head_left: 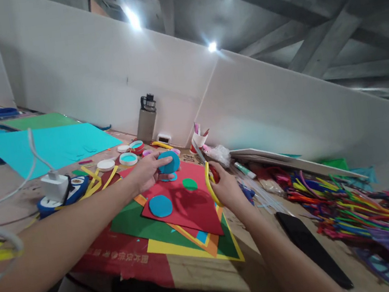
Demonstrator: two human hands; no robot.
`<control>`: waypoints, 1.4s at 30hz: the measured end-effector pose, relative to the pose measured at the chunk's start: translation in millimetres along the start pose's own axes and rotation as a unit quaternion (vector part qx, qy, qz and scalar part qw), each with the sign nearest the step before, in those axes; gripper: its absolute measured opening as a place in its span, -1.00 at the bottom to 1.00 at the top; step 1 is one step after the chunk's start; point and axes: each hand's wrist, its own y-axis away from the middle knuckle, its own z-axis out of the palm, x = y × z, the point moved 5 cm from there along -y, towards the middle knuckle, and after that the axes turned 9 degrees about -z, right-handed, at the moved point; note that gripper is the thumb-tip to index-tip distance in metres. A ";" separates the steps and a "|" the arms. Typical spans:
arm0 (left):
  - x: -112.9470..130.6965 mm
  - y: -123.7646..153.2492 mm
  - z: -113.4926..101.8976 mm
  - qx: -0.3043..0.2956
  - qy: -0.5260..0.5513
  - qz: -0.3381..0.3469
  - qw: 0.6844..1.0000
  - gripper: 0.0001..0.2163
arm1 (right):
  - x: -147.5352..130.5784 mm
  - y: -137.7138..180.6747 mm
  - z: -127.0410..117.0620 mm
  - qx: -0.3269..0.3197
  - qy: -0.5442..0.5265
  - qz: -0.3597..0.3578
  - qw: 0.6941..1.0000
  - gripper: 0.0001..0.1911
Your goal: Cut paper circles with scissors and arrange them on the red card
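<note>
My left hand [150, 170] pinches a blue disc [168, 162], apparently cut from a thin sheet, above a red sheet [197, 214]. My right hand [225, 185] is wrapped round the yellow handle of a pair of scissors [210, 185], whose blades point up and away from me. On the red sheet lie another blue disc [160, 206] and a smaller green disc [189, 184]. A further blue piece shows partly behind my left fingers. Beneath the red sheet are layered orange, green [137, 228] and yellow sheets.
A turquoise sheet [59, 145] lies at the left, near a white charger plug [54, 186] with a cable. Small round lids [106, 165] and a bottle [146, 119] stand behind. At the right are a black phone [312, 248] and many colourful pipe cleaners [353, 210].
</note>
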 end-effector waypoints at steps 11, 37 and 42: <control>7.5 0.3 -0.9 0.029 -0.096 0.041 0.994 -0.76 | -53.4 -1.4 23.7 -0.088 -0.196 -0.048 0.975 -0.65; 4.9 -1.5 -0.1 -0.013 -0.168 0.031 0.985 -0.80 | -46.9 11.6 30.7 -0.130 -0.260 -0.018 0.956 -0.55; 5.7 -0.4 -0.2 -0.015 -0.188 0.033 0.982 -0.82 | -43.6 13.0 34.3 -0.122 -0.283 -0.021 0.951 -0.61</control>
